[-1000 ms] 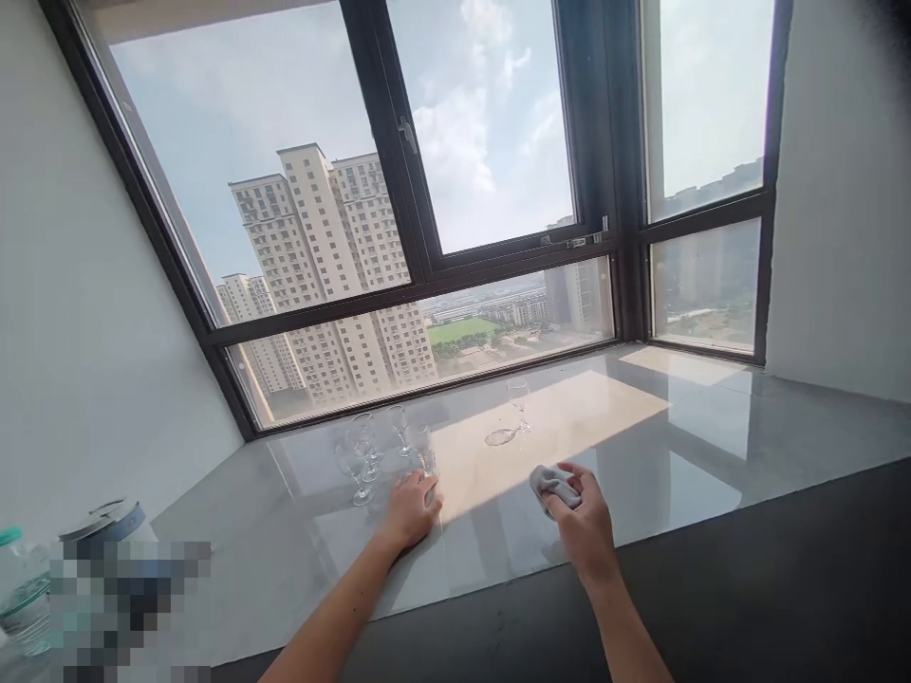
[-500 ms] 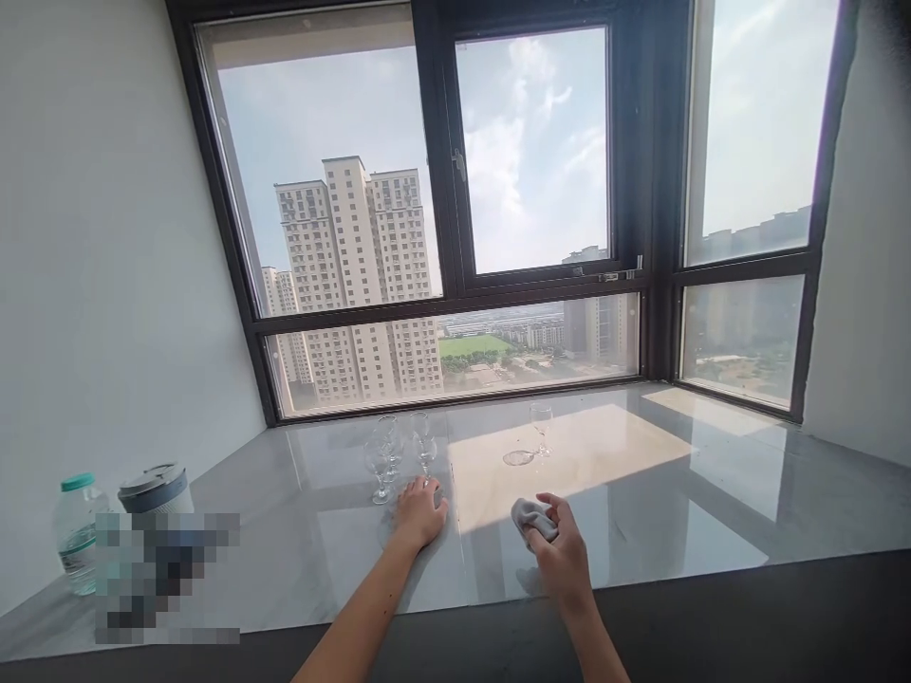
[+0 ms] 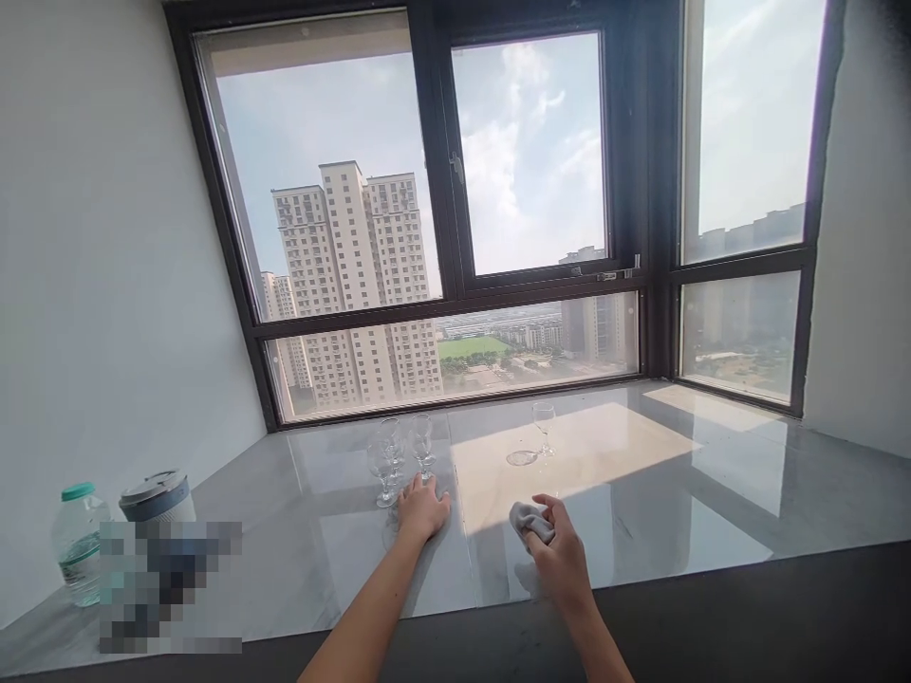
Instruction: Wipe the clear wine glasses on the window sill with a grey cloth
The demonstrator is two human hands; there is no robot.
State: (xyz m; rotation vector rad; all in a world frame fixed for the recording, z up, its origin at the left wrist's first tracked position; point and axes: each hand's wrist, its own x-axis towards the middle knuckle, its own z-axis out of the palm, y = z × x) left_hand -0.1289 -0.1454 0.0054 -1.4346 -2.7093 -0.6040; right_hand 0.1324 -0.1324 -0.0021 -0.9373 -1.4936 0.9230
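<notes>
Several clear stemmed glasses (image 3: 395,455) stand in a cluster on the glossy stone windowsill (image 3: 641,493). My left hand (image 3: 422,508) lies on the sill just in front of them, fingers curled around the base of the nearest glass (image 3: 424,450). My right hand (image 3: 559,550) is closed on a small grey cloth (image 3: 530,520), held just above the sill. One more glass (image 3: 544,425) stands alone further back in a patch of sunlight.
At the far left of the sill are a plastic water bottle (image 3: 75,541) with a green cap and a lidded cup (image 3: 155,495). Large dark-framed windows (image 3: 441,237) rise behind the sill. White walls close both ends. A dark ledge (image 3: 747,617) runs along the near edge.
The view has swung up and to the left, showing the bottle and cup. My left hand has stayed at the glasses; my right hand has drawn slightly nearer with the cloth.
</notes>
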